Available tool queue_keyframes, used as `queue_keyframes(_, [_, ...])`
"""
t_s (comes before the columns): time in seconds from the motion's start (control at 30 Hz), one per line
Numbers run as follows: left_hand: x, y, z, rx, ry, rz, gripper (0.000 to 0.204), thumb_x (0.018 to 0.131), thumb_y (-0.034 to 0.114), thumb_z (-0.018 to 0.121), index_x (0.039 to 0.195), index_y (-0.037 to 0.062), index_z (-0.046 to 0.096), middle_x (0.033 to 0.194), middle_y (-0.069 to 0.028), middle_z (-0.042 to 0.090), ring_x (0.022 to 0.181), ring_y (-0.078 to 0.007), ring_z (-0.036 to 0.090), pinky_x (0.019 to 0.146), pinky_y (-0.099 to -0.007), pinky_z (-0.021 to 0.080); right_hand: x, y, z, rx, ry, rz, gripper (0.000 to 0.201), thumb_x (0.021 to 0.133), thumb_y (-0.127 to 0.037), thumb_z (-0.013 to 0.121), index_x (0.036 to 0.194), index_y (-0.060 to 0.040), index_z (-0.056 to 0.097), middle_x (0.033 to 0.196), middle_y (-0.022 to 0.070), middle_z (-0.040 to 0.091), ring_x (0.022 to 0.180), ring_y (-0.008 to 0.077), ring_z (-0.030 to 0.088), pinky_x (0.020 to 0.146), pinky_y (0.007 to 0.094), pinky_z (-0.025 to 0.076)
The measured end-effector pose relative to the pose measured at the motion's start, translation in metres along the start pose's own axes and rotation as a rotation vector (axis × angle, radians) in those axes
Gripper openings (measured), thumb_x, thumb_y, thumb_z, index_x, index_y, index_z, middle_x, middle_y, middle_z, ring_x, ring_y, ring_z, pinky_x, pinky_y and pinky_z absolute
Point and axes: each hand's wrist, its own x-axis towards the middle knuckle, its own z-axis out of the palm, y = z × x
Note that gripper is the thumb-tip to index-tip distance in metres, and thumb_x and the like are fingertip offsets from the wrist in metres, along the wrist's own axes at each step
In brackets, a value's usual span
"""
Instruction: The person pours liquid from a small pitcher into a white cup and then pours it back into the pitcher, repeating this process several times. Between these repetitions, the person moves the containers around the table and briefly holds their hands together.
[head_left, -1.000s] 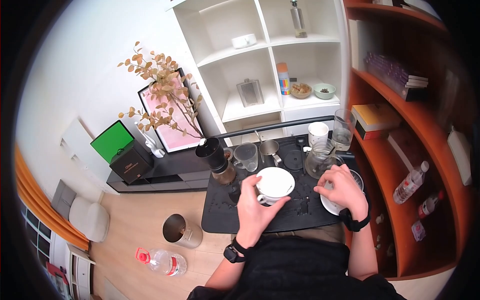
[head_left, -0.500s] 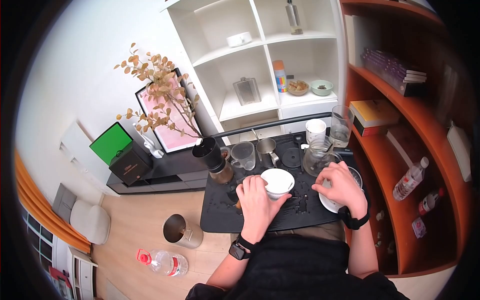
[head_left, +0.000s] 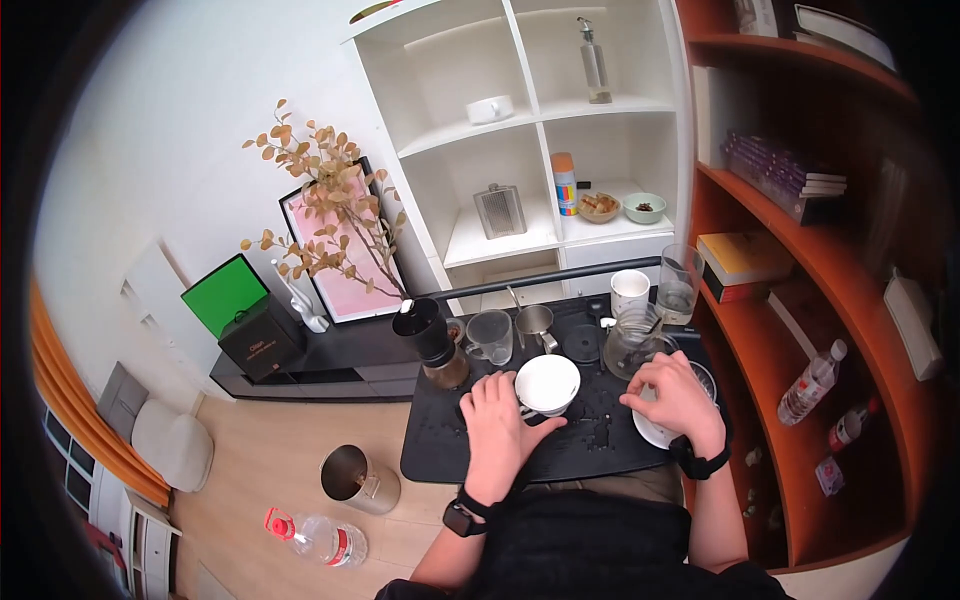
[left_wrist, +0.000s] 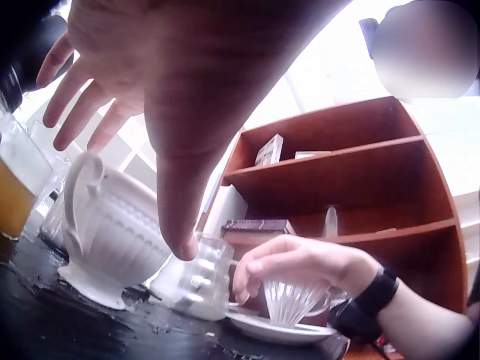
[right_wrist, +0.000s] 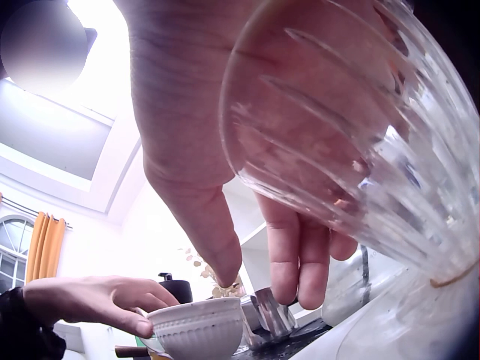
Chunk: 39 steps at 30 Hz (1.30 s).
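Note:
A white ribbed cup (head_left: 548, 388) stands upright on the black table (head_left: 470, 455); the left wrist view shows its foot on the wet surface and its handle toward the left fingers. Close beside the cup, my left hand (head_left: 497, 435) has its fingers spread and thumb apart, gripping nothing. My right hand (head_left: 680, 400) hangs loosely bent above a white saucer (head_left: 650, 432) on the right. A clear ribbed glass (left_wrist: 291, 300) is on that saucer under the hand, and it fills much of the right wrist view (right_wrist: 352, 135); no fingers close round it.
Behind the cup stand a black-topped grinder (head_left: 440, 350), a glass mug (head_left: 490, 337), a metal jug (head_left: 535, 325), a glass server (head_left: 632, 345), a white paper-like cup (head_left: 629, 290) and a tall glass (head_left: 678, 285). A wooden bookcase (head_left: 780, 230) borders the right side.
The left hand has let go of the white cup, which went from being held up to standing on the table. The right hand has stayed over the saucer. The head view has tilted slightly.

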Motion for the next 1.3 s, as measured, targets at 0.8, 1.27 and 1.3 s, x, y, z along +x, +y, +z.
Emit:
queue_keyframes(0.8, [-0.031, -0.077, -0.013, -0.322, -0.409, -0.470, 0.040, 0.119, 0.033, 0.062, 0.114, -0.0026, 0.078, 0.104, -0.0287, 0.082, 0.106, -0.0506, 0.079, 0.093, -0.0562, 0.061, 0.003, -0.002, -0.001, -0.041, -0.033, 0.013, 0.022, 0.090, -0.028, 0.093, 0.087, -0.0079, 0.086, 0.092, 0.0067, 0.082, 0.102, 0.0263, 0.071, 0.104, 0.0414, 0.047])
queue_keyframes(1.27, [-0.020, -0.063, -0.029, -0.420, -0.201, -0.497, 0.034, 0.119, 0.028, 0.065, 0.115, -0.0032, 0.077, 0.089, -0.0244, 0.077, 0.086, -0.0445, 0.077, 0.079, -0.0504, 0.057, 0.000, -0.002, -0.001, -0.016, -0.019, 0.018, 0.024, 0.091, -0.031, 0.093, 0.087, -0.0097, 0.084, 0.090, 0.0049, 0.077, 0.102, 0.0252, 0.070, 0.103, 0.0420, 0.045])
queue_keyframes(1.3, [-0.020, -0.062, -0.030, -0.428, -0.163, -0.486, 0.033, 0.119, 0.027, 0.066, 0.114, -0.0035, 0.077, 0.085, -0.0235, 0.075, 0.082, -0.0432, 0.076, 0.076, -0.0493, 0.056, 0.000, -0.002, -0.001, -0.022, -0.018, 0.020, 0.024, 0.092, -0.031, 0.093, 0.088, -0.0096, 0.084, 0.090, 0.0050, 0.076, 0.103, 0.0251, 0.070, 0.104, 0.0422, 0.045])
